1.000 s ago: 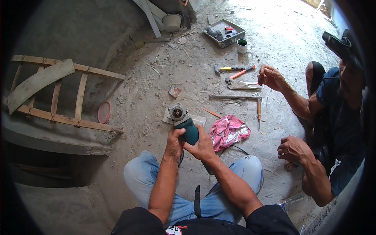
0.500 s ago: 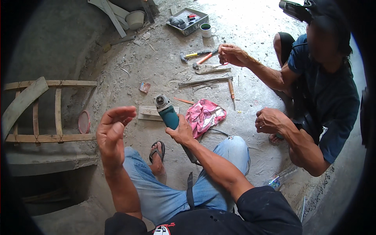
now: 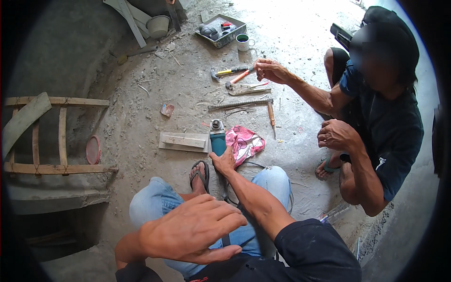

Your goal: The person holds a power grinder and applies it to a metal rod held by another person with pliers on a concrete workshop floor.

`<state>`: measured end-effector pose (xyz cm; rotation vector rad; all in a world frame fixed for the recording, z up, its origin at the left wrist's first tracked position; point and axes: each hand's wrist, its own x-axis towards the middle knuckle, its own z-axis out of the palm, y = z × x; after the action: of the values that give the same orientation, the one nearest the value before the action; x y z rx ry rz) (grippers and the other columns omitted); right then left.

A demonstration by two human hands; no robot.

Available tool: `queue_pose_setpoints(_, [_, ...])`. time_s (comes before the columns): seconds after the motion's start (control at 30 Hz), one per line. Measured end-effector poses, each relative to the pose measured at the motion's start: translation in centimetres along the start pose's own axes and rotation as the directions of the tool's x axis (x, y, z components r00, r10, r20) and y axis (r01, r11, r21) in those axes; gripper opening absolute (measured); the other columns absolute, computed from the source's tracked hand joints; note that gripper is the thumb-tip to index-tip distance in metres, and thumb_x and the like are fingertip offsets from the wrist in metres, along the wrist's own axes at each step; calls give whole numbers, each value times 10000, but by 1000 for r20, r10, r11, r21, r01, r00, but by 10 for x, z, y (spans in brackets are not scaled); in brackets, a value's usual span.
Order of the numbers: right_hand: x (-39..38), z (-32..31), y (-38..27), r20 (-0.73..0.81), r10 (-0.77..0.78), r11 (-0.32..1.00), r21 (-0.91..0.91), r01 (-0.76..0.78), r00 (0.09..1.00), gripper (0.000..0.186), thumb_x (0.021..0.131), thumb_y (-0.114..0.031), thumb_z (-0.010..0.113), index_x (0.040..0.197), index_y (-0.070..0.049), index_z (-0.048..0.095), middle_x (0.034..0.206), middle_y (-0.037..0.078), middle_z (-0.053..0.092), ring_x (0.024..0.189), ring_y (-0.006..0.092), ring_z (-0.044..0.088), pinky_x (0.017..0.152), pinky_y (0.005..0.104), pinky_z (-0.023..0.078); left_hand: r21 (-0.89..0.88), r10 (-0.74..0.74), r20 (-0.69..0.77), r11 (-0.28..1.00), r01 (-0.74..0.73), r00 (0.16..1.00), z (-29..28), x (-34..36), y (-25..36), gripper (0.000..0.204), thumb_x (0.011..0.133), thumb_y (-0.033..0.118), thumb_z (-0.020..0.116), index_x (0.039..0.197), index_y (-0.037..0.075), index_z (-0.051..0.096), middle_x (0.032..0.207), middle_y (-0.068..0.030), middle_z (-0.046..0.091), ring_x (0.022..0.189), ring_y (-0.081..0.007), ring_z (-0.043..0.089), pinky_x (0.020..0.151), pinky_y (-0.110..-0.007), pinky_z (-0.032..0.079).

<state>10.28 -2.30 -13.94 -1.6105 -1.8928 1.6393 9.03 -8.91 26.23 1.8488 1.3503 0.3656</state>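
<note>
My right hand (image 3: 224,162) grips a teal angle grinder (image 3: 217,140) by its body, its metal head pointing away from me with no disc visible on it. The grinder lies on or just above the floor beside a crumpled pink-and-white cloth (image 3: 246,143). Left of it is a flat plastering float (image 3: 183,141). My left hand (image 3: 199,225), palm down and fingers loosely bent, hovers large in view over my lap, holding nothing visible. A dark cord runs from behind the grinder.
A co-worker (image 3: 385,122) squats at the right, both hands raised. Hammers (image 3: 224,72), pliers (image 3: 249,90) and a wood-handled tool (image 3: 271,115) lie on the floor. Farther back are a mug (image 3: 243,43), tray (image 3: 237,35) and bucket (image 3: 158,27). A wooden ladder (image 3: 62,136) is left.
My left hand left the grinder, rose on the left, then swung down and rightward over my lap. My right hand turned the grinder more upright. The co-worker's nearer hand moved slightly up.
</note>
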Motion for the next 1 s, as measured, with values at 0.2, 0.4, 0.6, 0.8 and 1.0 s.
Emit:
queue_pose_setpoints(0.2, [20,-23,36,-93,32,990,-136,-44,995,846,678,-467,748,1313,7,453,1201,246,591,1112,398,592,948,460,466,115,16,84,993,-26,996,15,2,-59,375,899,344,643,1082,28,561,972,-109,588,938,-264,579,840,-370,431])
queue_pose_setpoints(0.4, [32,-37,62,-101,133,963,-223,-152,986,864,701,-466,756,1345,-5,412,1251,238,554,1157,402,565,970,469,452,145,126,118,979,-142,985,37,-9,-82,296,871,312,626,965,41,553,871,-89,563,844,-230,565,736,-370,407])
queue_pose_setpoints(0.6, [41,-34,100,-140,68,957,-272,-104,988,832,715,-448,757,1331,0,421,1236,245,563,1153,409,559,969,477,447,287,150,164,938,-193,975,50,-19,-111,195,866,236,577,917,48,575,816,-72,572,758,-214,581,666,-368,402])
queue_pose_setpoints(0.8, [47,-25,120,-145,101,932,-331,-144,984,867,699,-446,764,1356,0,414,1242,252,558,1161,410,542,986,480,428,100,228,165,964,-246,960,35,-18,-110,189,855,235,574,916,56,581,761,-53,551,753,-197,574,649,-348,393])
queue_pose_setpoints(1.0, [45,-17,121,-181,54,921,-370,-119,982,887,692,-439,759,1379,-4,403,1254,246,529,1199,410,490,1025,485,392,62,177,162,980,-189,971,29,-22,-114,307,839,283,643,1003,28,591,787,-62,559,775,-205,571,670,-351,403])
